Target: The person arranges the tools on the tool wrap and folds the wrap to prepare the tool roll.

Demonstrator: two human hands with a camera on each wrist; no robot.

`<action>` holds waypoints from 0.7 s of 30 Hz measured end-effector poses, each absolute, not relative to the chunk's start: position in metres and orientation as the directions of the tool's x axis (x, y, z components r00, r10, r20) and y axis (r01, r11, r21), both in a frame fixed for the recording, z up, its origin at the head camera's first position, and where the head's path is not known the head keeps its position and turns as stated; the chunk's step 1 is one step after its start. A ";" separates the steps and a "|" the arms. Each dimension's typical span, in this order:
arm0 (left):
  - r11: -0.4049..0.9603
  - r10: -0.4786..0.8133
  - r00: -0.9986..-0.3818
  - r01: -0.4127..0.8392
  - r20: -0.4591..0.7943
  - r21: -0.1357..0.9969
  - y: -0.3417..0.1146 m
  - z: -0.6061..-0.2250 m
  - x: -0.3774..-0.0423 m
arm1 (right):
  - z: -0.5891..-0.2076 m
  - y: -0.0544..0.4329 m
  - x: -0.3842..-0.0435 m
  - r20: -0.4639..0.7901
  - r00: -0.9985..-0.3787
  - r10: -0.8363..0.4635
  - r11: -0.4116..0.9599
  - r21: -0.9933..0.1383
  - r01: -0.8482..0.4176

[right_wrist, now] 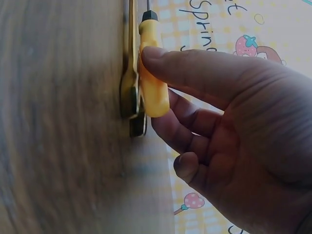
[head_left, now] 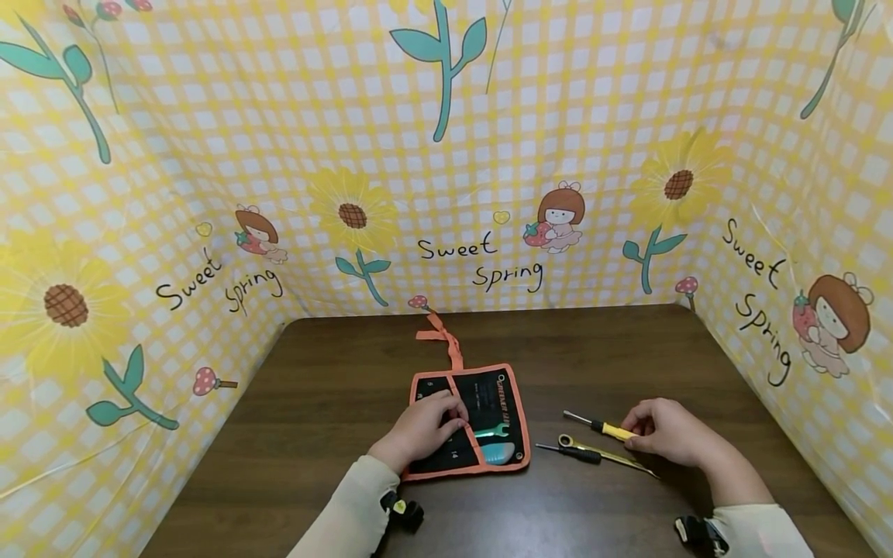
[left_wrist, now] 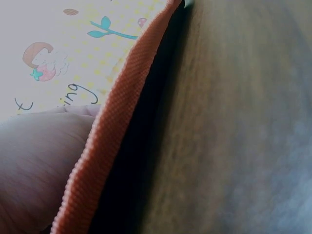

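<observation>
A black tool pouch (head_left: pixel 498 399) with orange trim lies unrolled on the table. My left hand (head_left: pixel 423 426) rests over it, thumb and fingertips pinching at the orange pocket edge; part of the pocket is hidden beneath. In the left wrist view, the pouch's orange border (left_wrist: pixel 114 112) rises beside that hand (left_wrist: pixel 44 161). A green open-ended wrench (head_left: pixel 491 431) and a light blue handle (head_left: pixel 498 453) show in the pocket. My right hand (head_left: pixel 673 434) pinches the yellow handle of a screwdriver (right_wrist: pixel 153 92) between thumb and fingers, its shaft pointing left.
Just in front of the screwdriver lie a gold ring wrench (head_left: pixel 621 460) and a thin tool with a black handle (head_left: pixel 582 454). An orange tie strap (head_left: pixel 453 345) extends from the pouch's far edge. Yellow checked cloth (head_left: pixel 446 178) walls in the dark wooden table (head_left: pixel 335 372).
</observation>
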State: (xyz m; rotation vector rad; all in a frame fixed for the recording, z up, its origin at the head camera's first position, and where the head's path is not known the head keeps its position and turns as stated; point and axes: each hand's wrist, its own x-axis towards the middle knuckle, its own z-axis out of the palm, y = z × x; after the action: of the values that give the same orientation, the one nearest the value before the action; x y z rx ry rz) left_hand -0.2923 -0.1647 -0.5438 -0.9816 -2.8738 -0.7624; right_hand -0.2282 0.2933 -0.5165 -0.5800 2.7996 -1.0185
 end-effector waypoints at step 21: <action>0.667 0.572 -0.798 0.588 0.191 0.458 -0.164 -0.545 -0.290 | -0.511 0.278 -0.235 0.101 -0.922 -0.374 0.708 -0.612 -0.354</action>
State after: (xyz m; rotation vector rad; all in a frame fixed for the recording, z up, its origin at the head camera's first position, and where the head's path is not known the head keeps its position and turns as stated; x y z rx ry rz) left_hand -0.2904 -0.1643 -0.5446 -0.9887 -2.8399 -0.7964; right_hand -0.2346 0.2779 -0.5111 -0.6124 2.8747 -1.0195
